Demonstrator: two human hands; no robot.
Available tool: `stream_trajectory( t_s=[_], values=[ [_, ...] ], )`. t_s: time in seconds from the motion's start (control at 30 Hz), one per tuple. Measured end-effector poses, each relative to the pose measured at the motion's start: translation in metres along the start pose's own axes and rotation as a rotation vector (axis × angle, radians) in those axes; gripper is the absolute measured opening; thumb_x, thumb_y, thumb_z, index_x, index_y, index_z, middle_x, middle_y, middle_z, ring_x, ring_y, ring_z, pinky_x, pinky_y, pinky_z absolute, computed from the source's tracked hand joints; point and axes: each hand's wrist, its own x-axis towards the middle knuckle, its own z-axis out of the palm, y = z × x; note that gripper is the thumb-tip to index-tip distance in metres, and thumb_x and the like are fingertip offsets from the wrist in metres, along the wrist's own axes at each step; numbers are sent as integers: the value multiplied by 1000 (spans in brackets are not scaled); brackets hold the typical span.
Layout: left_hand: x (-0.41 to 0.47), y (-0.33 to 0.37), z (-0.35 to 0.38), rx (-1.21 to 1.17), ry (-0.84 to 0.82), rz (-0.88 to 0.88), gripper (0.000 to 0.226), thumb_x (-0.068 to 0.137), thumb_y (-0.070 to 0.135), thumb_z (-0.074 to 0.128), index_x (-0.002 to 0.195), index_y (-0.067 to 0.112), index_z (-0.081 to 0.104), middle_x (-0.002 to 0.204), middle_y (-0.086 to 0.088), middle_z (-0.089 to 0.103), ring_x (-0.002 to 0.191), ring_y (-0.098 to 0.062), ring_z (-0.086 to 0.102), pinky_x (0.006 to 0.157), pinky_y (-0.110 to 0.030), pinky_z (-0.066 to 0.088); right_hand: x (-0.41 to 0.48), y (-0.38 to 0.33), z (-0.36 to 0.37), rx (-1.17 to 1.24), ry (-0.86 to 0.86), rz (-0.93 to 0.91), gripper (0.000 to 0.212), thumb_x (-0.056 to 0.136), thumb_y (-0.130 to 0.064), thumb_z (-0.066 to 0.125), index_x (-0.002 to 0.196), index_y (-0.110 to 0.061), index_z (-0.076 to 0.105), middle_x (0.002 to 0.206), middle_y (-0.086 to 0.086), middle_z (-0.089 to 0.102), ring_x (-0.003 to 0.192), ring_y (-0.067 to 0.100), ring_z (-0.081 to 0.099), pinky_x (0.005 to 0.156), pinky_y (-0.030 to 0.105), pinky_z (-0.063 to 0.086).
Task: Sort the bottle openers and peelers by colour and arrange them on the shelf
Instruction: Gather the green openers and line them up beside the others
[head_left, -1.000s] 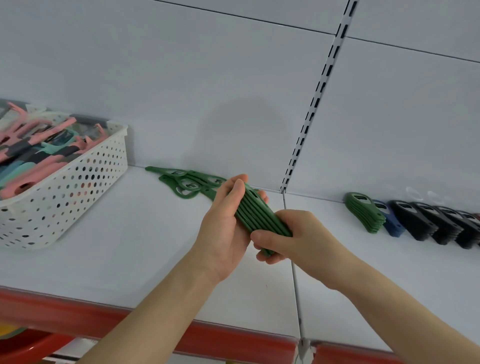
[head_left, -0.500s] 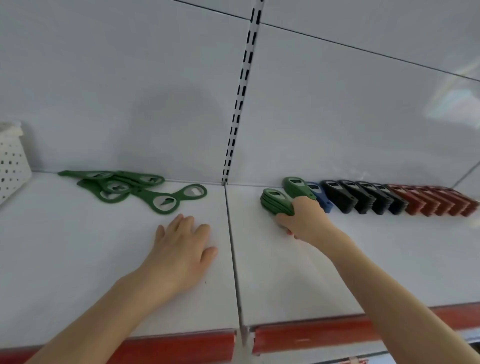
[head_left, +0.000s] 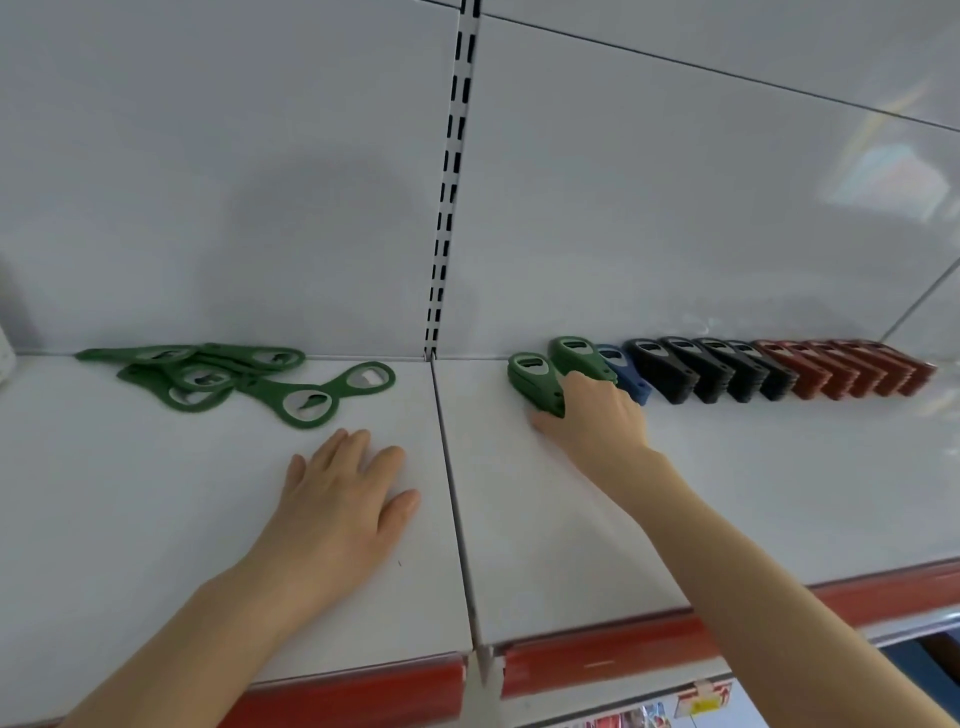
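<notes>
The left hand (head_left: 340, 501) lies open and flat on the white shelf (head_left: 779, 493). The right hand (head_left: 597, 415) grips a green stack (head_left: 535, 376) at the left end of the far row; loose green openers (head_left: 234, 376) lie far left

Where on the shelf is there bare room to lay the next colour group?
Free: the front of the right panel, between the right hand and the red edge strip; also the left panel's front-left, below the loose green openers. Crowded: the back row from the green stacks past the black to the red stacks.
</notes>
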Motion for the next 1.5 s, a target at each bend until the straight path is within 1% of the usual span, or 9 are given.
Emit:
stream_trajectory(
  t_s=[0.13,0.3,0.53,0.67,1.03,1.17,1.23,1.33,1.5],
  values=[
    [0,0,1,15,3,-2,103,51,59,-21,140,28,19,151,0,10,143,-19,1,114,-39,8,-5,9,6,8,18,-33,31,92,-26,51,71,-13,33,66,0,37,73,25,43,45,26,20],
    [1,-1,2,9,3,-4,104,52,60,-21,142,28,19,153,-1,9,143,-20,0,114,-40,7,-1,7,7,9,23,-48,21,95,-24,47,83,-9,39,79,6,44,76,24,42,61,29,30],
    [3,-2,3,28,-1,-8,103,52,59,-22,141,29,18,153,-1,8,143,-19,0,115,-40,8,22,6,11,24,32,54,36,93,-12,48,63,-13,28,66,3,39,75,26,41,55,28,29],
    [2,0,2,38,1,-6,103,52,58,-23,140,28,20,152,0,10,143,-19,1,114,-39,9,23,6,11,54,44,65,34,93,-16,49,65,-11,30,81,8,45,77,26,41,62,30,31],
    [1,-1,3,10,4,-10,103,52,59,-21,140,27,22,151,-2,12,143,-20,2,113,-40,9,14,9,12,212,158,42,36,91,-38,50,75,-8,37,75,6,47,72,27,43,61,30,31],
    [-1,1,0,12,-13,-3,101,53,59,-21,139,28,21,152,-1,10,143,-19,2,114,-40,9,20,10,13,174,183,30,41,95,-30,44,62,-12,29,74,9,47,71,27,42,59,31,27],
    [-1,3,-2,19,-36,2,93,62,63,-16,138,27,22,151,-2,11,143,-19,3,114,-40,10,21,11,14,157,183,29,42,95,-28,44,60,-13,26,71,8,45,71,27,41,57,31,26],
    [2,4,-8,76,-73,42,49,95,51,17,130,20,32,137,-4,29,136,-24,20,110,-38,21,20,12,15,179,164,28,42,94,-28,45,60,-13,26,61,2,38,69,27,42,48,32,21],
    [39,23,-27,42,39,216,28,97,35,36,104,8,44,113,-5,47,111,-24,45,91,-31,35,17,16,11,219,84,35,39,88,-25,53,62,-13,27,66,2,38,71,26,40,49,29,23]
  ],
)
